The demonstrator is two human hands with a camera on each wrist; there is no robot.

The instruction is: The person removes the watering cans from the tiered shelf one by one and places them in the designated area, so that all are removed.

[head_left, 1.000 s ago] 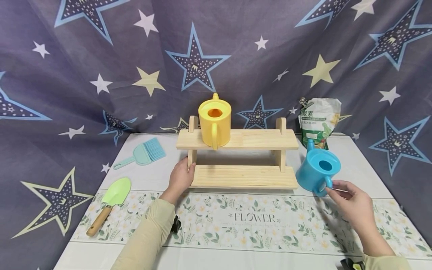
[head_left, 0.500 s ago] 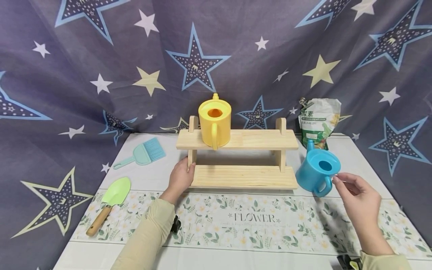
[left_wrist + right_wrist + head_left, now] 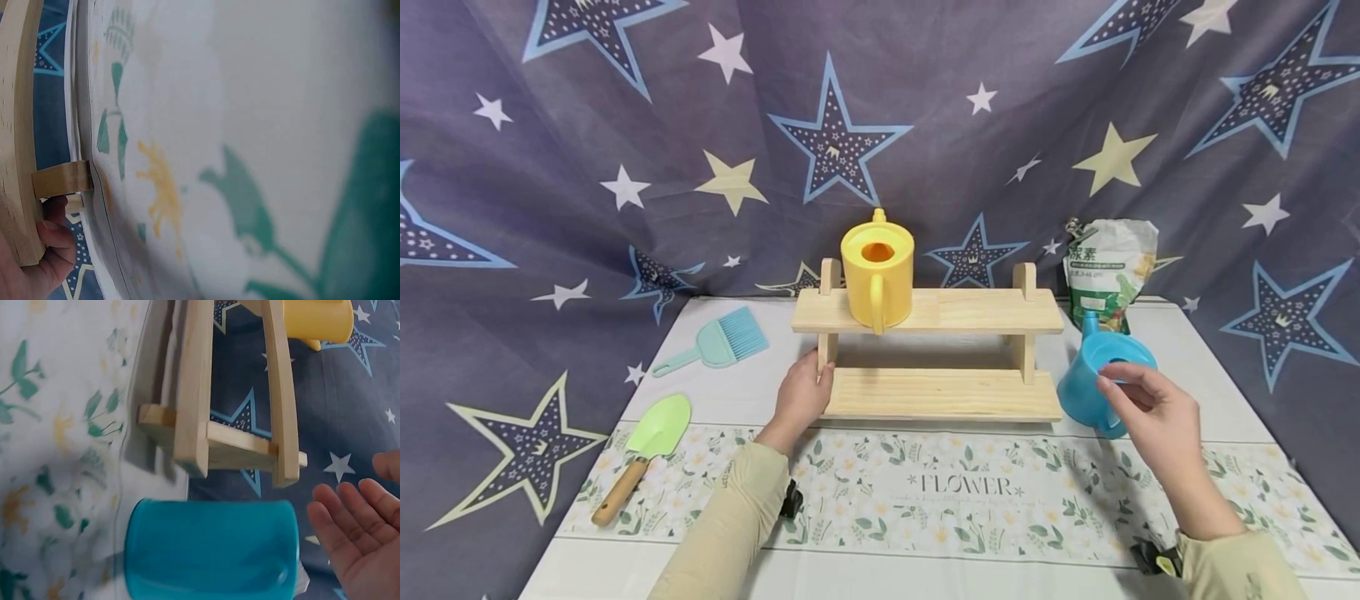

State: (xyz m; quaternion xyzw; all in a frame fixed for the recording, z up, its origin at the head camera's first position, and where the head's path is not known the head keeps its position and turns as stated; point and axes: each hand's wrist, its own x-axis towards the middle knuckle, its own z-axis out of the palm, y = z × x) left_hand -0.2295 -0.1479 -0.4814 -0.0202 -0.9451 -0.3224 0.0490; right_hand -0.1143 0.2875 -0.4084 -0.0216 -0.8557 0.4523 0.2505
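A two-tier wooden shelf (image 3: 940,393) stands at the middle of the table. My left hand (image 3: 802,387) grips the left end of its lower board; in the left wrist view the fingers (image 3: 57,240) curl around the wood. On the upper board, left of centre, sits a yellow watering can (image 3: 895,287). To the right of the shelf a blue watering can (image 3: 1078,387) stands upright on the table. My right hand (image 3: 1157,417) hovers in front of and over it, hiding part of the handle and opening. In the right wrist view its loosely bent fingers are apart from the can and hold nothing.
At the left lie a light blue dustpan with a brush-like comb edge (image 3: 718,343) and a green trowel (image 3: 658,425) with a wooden handle. A clipped white and green bag (image 3: 1112,267) stands behind the blue can. A star-printed curtain (image 3: 955,50) hangs behind the table.
My right hand has let go of the blue watering can's handle, drawn off to the right, then moved up and left over the can. The left hand and the shelf have stayed put.
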